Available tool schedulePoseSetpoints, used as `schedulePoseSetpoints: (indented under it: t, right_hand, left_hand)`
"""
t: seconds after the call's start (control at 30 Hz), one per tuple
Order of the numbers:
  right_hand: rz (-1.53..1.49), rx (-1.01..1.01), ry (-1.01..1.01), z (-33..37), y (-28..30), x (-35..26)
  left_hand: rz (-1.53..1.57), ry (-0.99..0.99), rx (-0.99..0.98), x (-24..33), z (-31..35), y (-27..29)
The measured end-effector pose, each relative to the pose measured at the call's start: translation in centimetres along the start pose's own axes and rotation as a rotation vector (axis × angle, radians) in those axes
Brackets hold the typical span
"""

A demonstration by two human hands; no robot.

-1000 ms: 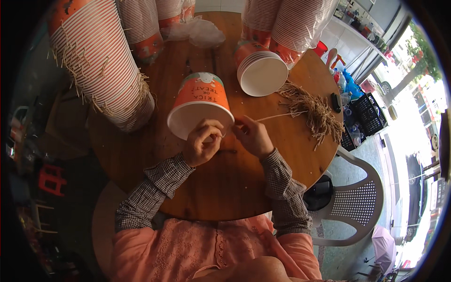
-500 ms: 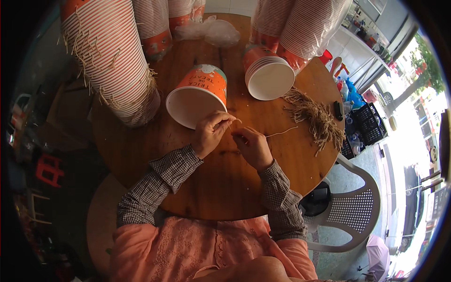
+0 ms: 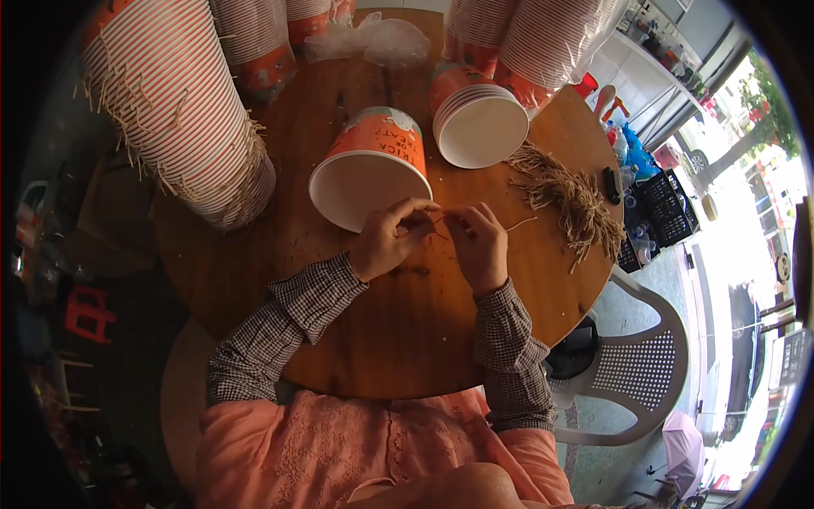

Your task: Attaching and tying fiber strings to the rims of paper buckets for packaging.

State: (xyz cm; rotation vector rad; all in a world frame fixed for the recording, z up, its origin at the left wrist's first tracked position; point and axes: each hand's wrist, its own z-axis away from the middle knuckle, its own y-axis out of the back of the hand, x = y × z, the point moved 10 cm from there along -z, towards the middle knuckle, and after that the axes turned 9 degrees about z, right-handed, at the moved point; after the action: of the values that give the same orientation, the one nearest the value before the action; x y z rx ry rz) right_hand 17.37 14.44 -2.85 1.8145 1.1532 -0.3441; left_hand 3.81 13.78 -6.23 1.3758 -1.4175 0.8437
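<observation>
Over the wooden table, my left hand (image 3: 388, 241) and my right hand (image 3: 481, 249) are close together, both with fingertips pinched on a short length of tan twine (image 3: 522, 223). Its free end sticks out to the right past my right hand. Just beyond my fingers an orange paper bucket (image 3: 377, 140) lies on its side, its white open mouth facing me. My left fingertips overlap its rim in the picture; whether they touch it I cannot tell. Whether the twine is knotted or threaded through the bucket is too small to make out. A loose bundle of twine (image 3: 578, 212) lies to the right.
A tall leaning stack of paper buckets (image 3: 182, 110) with twine strands hanging on it stands at the left. A short nested stack (image 3: 482, 131) lies at the back right, before plastic-wrapped stacks (image 3: 555, 47). A small black object (image 3: 611, 184) sits near the right edge, above a chair (image 3: 640, 373).
My right hand has turned upward and come closer to my left fingertips. The bucket sits slightly farther right relative to the table. The whole view has shifted a little.
</observation>
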Motion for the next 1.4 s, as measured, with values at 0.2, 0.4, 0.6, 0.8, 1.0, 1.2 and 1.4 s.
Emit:
schedulePoseSetpoints:
  t: [0.2,0.4,0.6,0.8,1.0,1.2,1.4]
  right_hand:
    - [-0.165,-0.031,-0.168,0.5,0.5,2.2]
    - [-0.255,-0.166,-0.212,1.1,-2.3,1.5]
    - [-0.295,-0.084,-0.23,1.1,-1.4,1.6]
    - [-0.247,-0.033,-0.13,0.9,-0.5,0.0]
    - [-0.231,0.03,-0.093,0.8,-0.2,0.2]
    - [-0.019,0.139,0.089,0.6,1.6,-2.3]
    - [0.091,0.127,0.218,0.8,1.4,-3.3]
  left_hand:
    - [0.318,-0.03,0.03,-0.8,-0.1,1.2]
    - [0.331,-0.023,0.058,-1.3,0.1,1.4]
    - [0.067,-0.218,0.086,1.2,0.7,1.7]
    - [-0.169,-0.031,0.046,-0.7,0.5,2.1]
    - [-0.085,-0.15,-0.048,-0.4,0.6,0.7]
    - [0.486,0.079,-0.049,-1.7,0.6,0.1]
    - [0.218,0.083,0.036,-2.1,0.5,1.8]
